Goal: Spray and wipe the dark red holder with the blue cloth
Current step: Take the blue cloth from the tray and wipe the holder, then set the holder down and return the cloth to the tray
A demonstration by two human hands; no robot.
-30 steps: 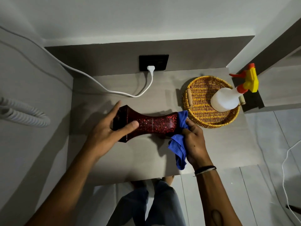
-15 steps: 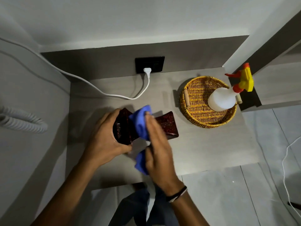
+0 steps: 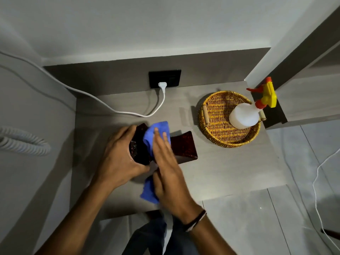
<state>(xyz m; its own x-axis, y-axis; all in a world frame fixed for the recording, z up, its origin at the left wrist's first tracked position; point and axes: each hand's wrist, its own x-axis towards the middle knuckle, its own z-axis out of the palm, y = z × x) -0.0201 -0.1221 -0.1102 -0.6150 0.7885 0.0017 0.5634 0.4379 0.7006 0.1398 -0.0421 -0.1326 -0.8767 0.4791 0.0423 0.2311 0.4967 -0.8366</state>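
Note:
The dark red glittery holder (image 3: 184, 147) lies on its side on the grey tabletop (image 3: 230, 168), its flared ends showing left and right of my hands. My left hand (image 3: 119, 159) grips its left end. My right hand (image 3: 167, 170) lies flat over the holder's middle, pressing the blue cloth (image 3: 156, 131) against it; the cloth's lower end (image 3: 149, 192) hangs out below my palm. A white spray bottle (image 3: 244, 115) with a yellow and red trigger stands in the basket at the right.
A round wicker basket (image 3: 217, 133) sits at the right of the tabletop. A white cable (image 3: 128, 112) runs from a black wall socket (image 3: 164, 78) across the back. A coiled hose (image 3: 22, 142) is at the left. Tiled floor and my legs (image 3: 156, 236) lie below.
One second ago the right hand held the cloth at the holder's right end; it has moved left over the middle. The left hand's grip has closed around the left end.

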